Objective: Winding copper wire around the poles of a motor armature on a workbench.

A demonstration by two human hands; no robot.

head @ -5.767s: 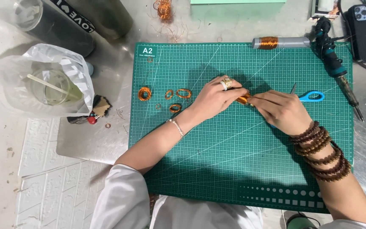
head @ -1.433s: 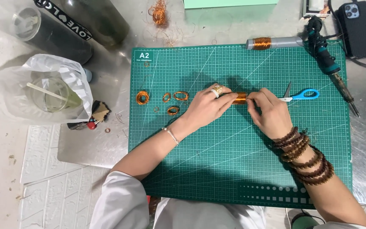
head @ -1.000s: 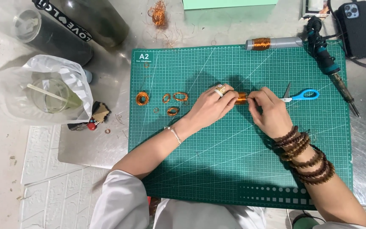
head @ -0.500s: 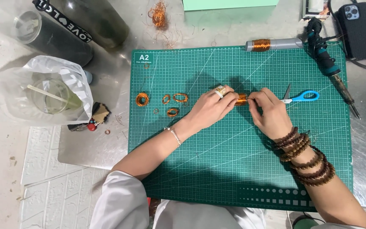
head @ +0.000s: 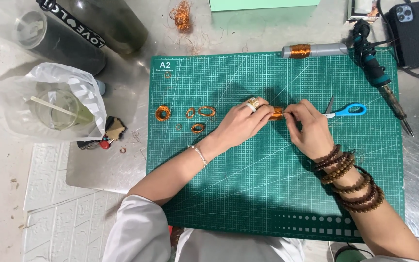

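Note:
My left hand (head: 242, 122), with a ring on one finger, and my right hand (head: 307, 127) meet over the middle of the green cutting mat (head: 248, 194). Between their fingertips they pinch a small copper wire coil (head: 278, 113). Both hands are closed on it, left from the left side, right from the right. Several finished copper wire rings (head: 199, 116) lie on the mat to the left of my left hand. Blue-handled scissors (head: 347, 110) lie just right of my right hand. Dark bead bracelets wrap my right wrist.
A grey rod wound with copper wire (head: 312, 50) and a soldering iron (head: 381, 82) lie at the mat's top right, a dark phone (head: 411, 33) beyond. A plastic bag with a cup (head: 56, 109), two dark bottles (head: 88, 34) and a copper wire tangle (head: 182, 15) sit to the left.
Both hands stay together on the coil; only the fingers shift slightly. Since the oldest frame the view has shifted a little.

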